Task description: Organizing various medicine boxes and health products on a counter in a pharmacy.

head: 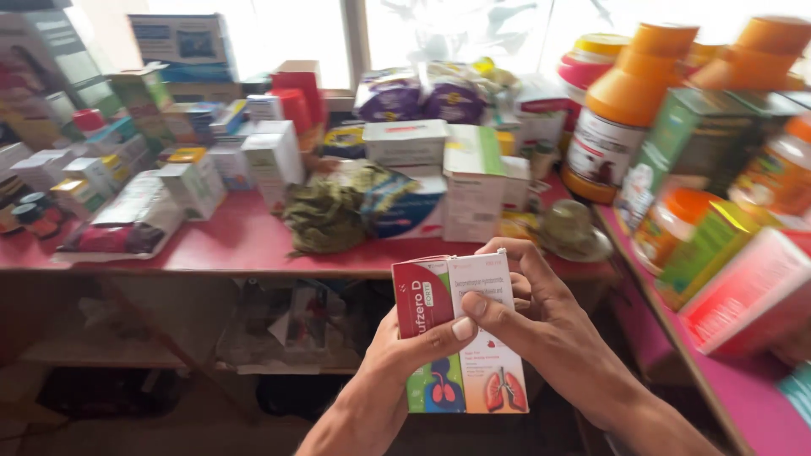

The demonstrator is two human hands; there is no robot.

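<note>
Both hands hold two medicine cartons

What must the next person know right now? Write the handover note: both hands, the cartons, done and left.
Left hand: holds the red-and-green cardboard carton from below, thumb across its front.
Right hand: grips the white cardboard carton with a lung drawing from the right side.
Both cartons are upright, side by side, in front of the red table.
Done: both cartons in hand.
Left: both unopened, neither set down.
</note>
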